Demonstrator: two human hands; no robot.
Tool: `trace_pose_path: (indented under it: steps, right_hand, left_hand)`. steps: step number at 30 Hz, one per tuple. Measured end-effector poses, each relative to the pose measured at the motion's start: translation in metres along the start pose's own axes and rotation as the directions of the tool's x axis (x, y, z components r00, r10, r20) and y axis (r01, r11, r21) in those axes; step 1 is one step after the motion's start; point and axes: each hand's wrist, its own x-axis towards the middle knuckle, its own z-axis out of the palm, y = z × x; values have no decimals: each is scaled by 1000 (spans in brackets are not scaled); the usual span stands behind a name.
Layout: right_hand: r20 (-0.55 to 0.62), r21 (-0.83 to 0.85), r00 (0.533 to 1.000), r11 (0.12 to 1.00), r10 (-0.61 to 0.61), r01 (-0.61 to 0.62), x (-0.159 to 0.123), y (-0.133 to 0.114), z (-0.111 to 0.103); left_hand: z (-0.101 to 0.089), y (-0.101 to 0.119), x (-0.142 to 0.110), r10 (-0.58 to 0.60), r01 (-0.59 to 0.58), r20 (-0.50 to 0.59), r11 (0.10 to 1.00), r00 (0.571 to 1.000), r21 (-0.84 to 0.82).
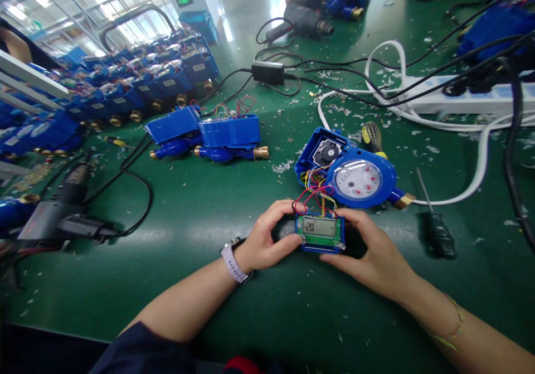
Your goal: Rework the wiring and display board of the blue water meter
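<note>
The left hand (271,239) and the right hand (378,260) share a small display module (320,233) low in the middle of the view, above the green tabletop (271,312). Each grip is closed on one end of it: the left finger and thumb pinch the left side, while the right forefinger lies at the upper right corner and the right thumb at the lower edge. The lit-grey screen faces up, with digits that look like 20, on a green board in a blue frame.

Thin coloured wires (324,198) run from the top of the module to the blue meter (357,179) just behind it. That meter lies with its white dial upward, its box part open at the left and its brass end pointing right. A yellow-and-black screwdriver handle (373,138) is just behind it, and a dark-handled screwdriver (437,234) lies to its right, beyond the right hand.

Two more blue meters stand side by side farther back on the left, one nearer the middle (229,131), the other beside it (174,126). A heat gun (67,212) lies at far left, and a black power adapter (268,73) sits among cables at the back
</note>
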Motion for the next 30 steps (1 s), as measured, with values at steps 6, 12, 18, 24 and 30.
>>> trace_pose_path:
  steps: [6,12,18,24,30]
  right_hand:
    - [32,69,995,993,98,-100,1,-2,-4]
    - [27,114,998,991,61,-64,1,-3,-6]
    - [93,210,989,969,111,-129,-1,0,-6]
    - [72,236,992,965,100,-115,-1,0,-5]
    - [94,255,990,958,108,-129,0,-2,-7]
  left_hand:
    - [0,-2,0,-20,20,11,1000,1000,-17]
    - [-1,-4,-1,-34,35,11,999,999,-42]
    - [-1,-3,-1,-59,60,9,997,998,-55]
    - [0,0,0,-37,36,-20,997,999,-69]
    - [1,0,2,-42,40,-45,998,998,-50]
